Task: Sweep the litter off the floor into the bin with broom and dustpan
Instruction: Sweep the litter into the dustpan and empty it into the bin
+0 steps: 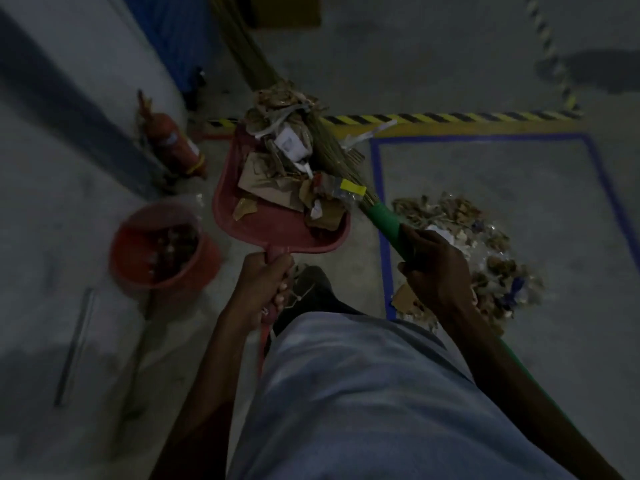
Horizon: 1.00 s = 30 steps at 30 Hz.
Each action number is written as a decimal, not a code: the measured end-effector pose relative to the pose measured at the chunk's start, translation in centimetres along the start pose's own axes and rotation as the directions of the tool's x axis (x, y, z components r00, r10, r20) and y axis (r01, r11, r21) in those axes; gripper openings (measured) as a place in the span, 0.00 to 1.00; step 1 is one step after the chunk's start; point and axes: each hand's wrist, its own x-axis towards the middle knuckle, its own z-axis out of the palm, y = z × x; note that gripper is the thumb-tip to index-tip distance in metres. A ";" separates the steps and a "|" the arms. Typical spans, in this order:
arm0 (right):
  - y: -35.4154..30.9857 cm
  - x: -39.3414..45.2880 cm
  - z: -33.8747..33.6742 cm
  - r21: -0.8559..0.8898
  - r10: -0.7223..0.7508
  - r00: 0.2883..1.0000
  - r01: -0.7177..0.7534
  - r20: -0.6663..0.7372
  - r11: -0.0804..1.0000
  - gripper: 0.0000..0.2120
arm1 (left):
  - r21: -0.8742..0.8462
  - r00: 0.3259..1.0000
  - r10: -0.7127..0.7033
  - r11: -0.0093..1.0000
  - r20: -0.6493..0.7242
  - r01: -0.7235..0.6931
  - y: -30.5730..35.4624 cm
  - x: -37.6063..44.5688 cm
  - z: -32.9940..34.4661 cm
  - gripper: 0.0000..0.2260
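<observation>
A red dustpan point(273, 226) is held above the floor, heaped with cardboard scraps and paper litter point(280, 161). My left hand point(266, 282) grips its handle from behind. My right hand point(433, 268) grips the green handle point(384, 221) of a straw broom, whose bristles point(325, 147) press on the litter in the pan. A red bin point(162, 247) with some litter inside stands on the floor to the left of the dustpan. A pile of litter point(478, 251) lies on the floor to the right, partly behind my right hand.
A red fire extinguisher point(173, 143) stands by the wall at the left. Blue tape point(381, 188) outlines a floor square, with yellow-black hazard tape point(443, 117) behind it. My own leg in light trousers point(363, 393) fills the lower middle. A metal strip point(74, 348) lies at the lower left.
</observation>
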 end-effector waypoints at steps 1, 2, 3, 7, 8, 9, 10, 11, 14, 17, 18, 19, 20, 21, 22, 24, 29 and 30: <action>-0.7 0.4 0.6 0.000 -0.046 0.999 0.046 0.018 0.999 0.34 | -0.037 0.999 -0.018 0.999 -0.041 0.016 -0.6 -0.6 -0.7 0.17; -1.3 0.8 1.1 0.007 -0.086 0.996 0.086 0.034 0.996 0.34 | -0.071 0.997 -0.033 0.997 -0.066 0.028 -1.0 -1.0 -1.3 0.16; -1.9 1.3 1.7 0.015 -0.121 0.991 0.121 0.054 0.993 0.34 | -0.108 0.995 -0.041 0.994 -0.088 0.031 -1.5 -1.3 -2.1 0.15; -4.8 3.2 3.9 0.057 -0.219 0.967 0.213 0.127 0.975 0.34 | -0.208 0.987 -0.050 0.978 -0.153 0.017 -3.0 -1.8 -5.2 0.18; -5.9 3.8 4.5 0.054 -0.233 0.962 0.228 0.142 0.972 0.34 | -0.233 0.984 -0.054 0.972 -0.170 0.013 -3.3 -1.7 -6.3 0.19; -6.9 4.3 5.0 0.041 -0.241 0.958 0.238 0.153 0.970 0.34 | -0.249 0.981 -0.059 0.969 -0.185 0.011 -3.5 -1.7 -7.3 0.19; -8.0 4.7 5.5 0.029 -0.247 0.956 0.245 0.158 0.969 0.34 | -0.253 0.978 -0.066 0.967 -0.199 0.014 -3.7 -1.6 -8.2 0.17; -9.3 5.2 6.3 0.025 -0.263 0.950 0.263 0.171 0.965 0.33 | -0.261 0.973 -0.073 0.965 -0.218 0.014 -3.9 -1.4 -9.5 0.15; -13.6 6.5 9.1 0.018 -0.269 0.938 0.272 0.218 0.962 0.33 | -0.282 0.961 -0.095 0.959 -0.261 0.019 -4.2 -0.8 -13.8 0.17; -18.6 7.5 12.5 0.081 -0.262 0.931 0.249 0.253 0.965 0.33 | -0.322 0.957 -0.116 0.946 -0.266 0.025 -4.0 -0.1 -19.0 0.13; -20.4 7.8 13.9 0.099 -0.251 0.933 0.233 0.259 0.967 0.33 | -0.328 0.957 -0.116 0.944 -0.265 0.023 -4.0 0.3 -21.1 0.11; -22.1 8.1 15.2 0.110 -0.234 0.937 0.211 0.261 0.971 0.33 | -0.326 0.958 -0.111 0.945 -0.265 0.019 -4.1 0.7 -23.2 0.10; -23.5 8.2 16.3 0.119 -0.209 0.941 0.183 0.267 0.976 0.33 | -0.320 0.958 -0.105 0.947 -0.269 0.014 -4.3 1.2 -24.9 0.10; -24.9 8.3 17.4 0.124 -0.185 0.944 0.156 0.273 0.980 0.34 | -0.314 0.958 -0.103 0.949 -0.269 0.014 -4.4 1.7 -26.7 0.09; -26.6 8.5 18.9 0.130 -0.171 0.946 0.140 0.274 0.982 0.34 | -0.305 0.959 -0.106 0.952 -0.264 0.021 -4.4 2.5 -29.0 0.07; -29.7 8.7 21.5 0.129 -0.177 0.944 0.145 0.280 0.981 0.35 | -0.295 0.964 -0.105 0.955 -0.246 0.028 -4.7 4.2 -33.0 0.05; -35.6 9.1 28.0 0.061 -0.156 0.941 0.144 0.301 0.988 0.35 | -0.299 0.962 -0.166 0.949 -0.218 0.096 -5.9 8.5 -41.0 0.10; -36.4 9.1 29.1 0.050 -0.159 0.939 0.151 0.306 0.987 0.35 | -0.298 0.958 -0.188 0.947 -0.217 0.118 -6.2 9.2 -41.9 0.11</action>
